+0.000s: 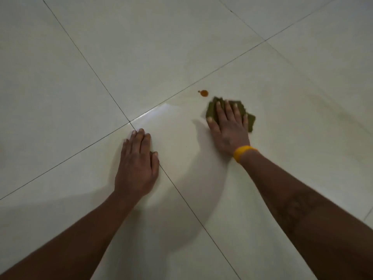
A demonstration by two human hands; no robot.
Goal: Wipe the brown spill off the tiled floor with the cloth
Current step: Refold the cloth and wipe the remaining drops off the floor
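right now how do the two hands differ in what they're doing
The right hand presses flat on the green cloth, just short of the brown spot; the left hand rests on bare floor with nothing under it. The right wrist wears a yellow band; the left wrist is bare. The right hand lies farther forward than the left. Both lie palm down with fingers straight.

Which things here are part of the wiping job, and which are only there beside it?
Part of the job:
- cloth
- brown spill
- right hand, pressing the cloth
- tiled floor

Only there:
- left hand, flat on the floor
- yellow wristband
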